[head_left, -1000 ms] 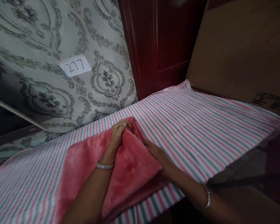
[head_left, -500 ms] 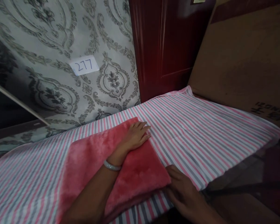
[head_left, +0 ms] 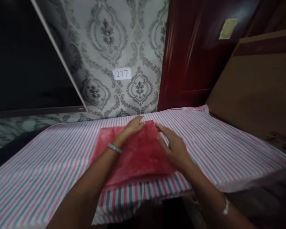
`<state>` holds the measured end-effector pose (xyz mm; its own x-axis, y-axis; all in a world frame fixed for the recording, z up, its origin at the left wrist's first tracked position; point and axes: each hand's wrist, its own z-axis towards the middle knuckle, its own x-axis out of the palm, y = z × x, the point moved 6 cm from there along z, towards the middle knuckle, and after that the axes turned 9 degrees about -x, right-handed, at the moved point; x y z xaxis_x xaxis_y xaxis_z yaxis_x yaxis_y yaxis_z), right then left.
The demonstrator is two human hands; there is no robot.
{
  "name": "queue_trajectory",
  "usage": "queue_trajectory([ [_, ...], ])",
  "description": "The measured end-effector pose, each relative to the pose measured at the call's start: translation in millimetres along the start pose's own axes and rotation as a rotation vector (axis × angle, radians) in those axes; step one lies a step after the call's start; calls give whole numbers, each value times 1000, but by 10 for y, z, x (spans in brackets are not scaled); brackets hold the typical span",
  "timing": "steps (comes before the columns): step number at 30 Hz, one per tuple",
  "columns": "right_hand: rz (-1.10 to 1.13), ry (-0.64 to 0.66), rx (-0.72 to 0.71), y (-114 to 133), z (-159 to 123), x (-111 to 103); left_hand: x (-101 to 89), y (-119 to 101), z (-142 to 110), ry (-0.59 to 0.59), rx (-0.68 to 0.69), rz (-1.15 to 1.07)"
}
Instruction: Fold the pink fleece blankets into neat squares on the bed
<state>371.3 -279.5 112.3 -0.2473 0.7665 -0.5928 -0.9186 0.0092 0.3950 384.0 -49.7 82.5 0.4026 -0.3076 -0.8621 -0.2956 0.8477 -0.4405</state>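
Observation:
A folded red plush cloth [head_left: 143,156] lies flat on a striped sheet, its layered near edge facing me. My left hand [head_left: 134,125] rests on the cloth's far edge with the fingers stretched out, and a pale bangle circles that wrist. At the far right corner is my right hand [head_left: 175,148], thumb and fingers apart, the fingertips at the cloth's right edge. Whether those tips press on the cloth is hard to tell because of blur. Neither hand has the cloth visibly gripped.
The pink, grey and white striped sheet [head_left: 216,149] covers the table and hangs over its front edge. Behind are patterned wallpaper with a "277" label [head_left: 122,73] and a dark red door [head_left: 188,63]. A large cardboard box [head_left: 259,86] stands right, a dark screen [head_left: 30,63] left.
My right hand has moved from the near right corner up to the far right corner and opened. My left hand stays by the far edge. The view has tilted up and shifted left.

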Motion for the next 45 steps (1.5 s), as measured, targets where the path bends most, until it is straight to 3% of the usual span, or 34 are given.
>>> queue_trajectory([
  [3,-70,117,63,-161,480,404,-374,317,-287,-50,-191,251],
  [5,-171,198,195,-357,642,713,-529,560,-532,-98,-344,404],
  [9,-300,339,372,-763,493,1198,-402,977,-955,-24,-512,484],
  [12,-266,378,463,-1020,193,1359,-227,1165,-1101,-34,-529,465],
  [15,-249,361,487,-1123,38,1370,-140,1237,-1113,-56,-490,435],
  [26,-285,352,487,-1080,36,1339,-131,1247,-1103,-86,-476,392],
  [32,-253,480,556,-996,115,1220,-290,1154,-1103,71,-544,348],
  [34,-298,498,486,-816,93,1078,-407,1020,-1225,66,-501,343],
  [36,-322,484,302,-540,-13,936,-488,822,-1462,20,-366,357],
  [40,-286,541,-41,-67,-531,810,-381,541,-2156,-33,-72,356],
  [42,-272,598,-100,-3,-799,834,-255,588,-2430,-49,-81,332],
  [45,-288,603,-108,-52,-1017,887,-87,723,-2612,-73,-151,317],
])
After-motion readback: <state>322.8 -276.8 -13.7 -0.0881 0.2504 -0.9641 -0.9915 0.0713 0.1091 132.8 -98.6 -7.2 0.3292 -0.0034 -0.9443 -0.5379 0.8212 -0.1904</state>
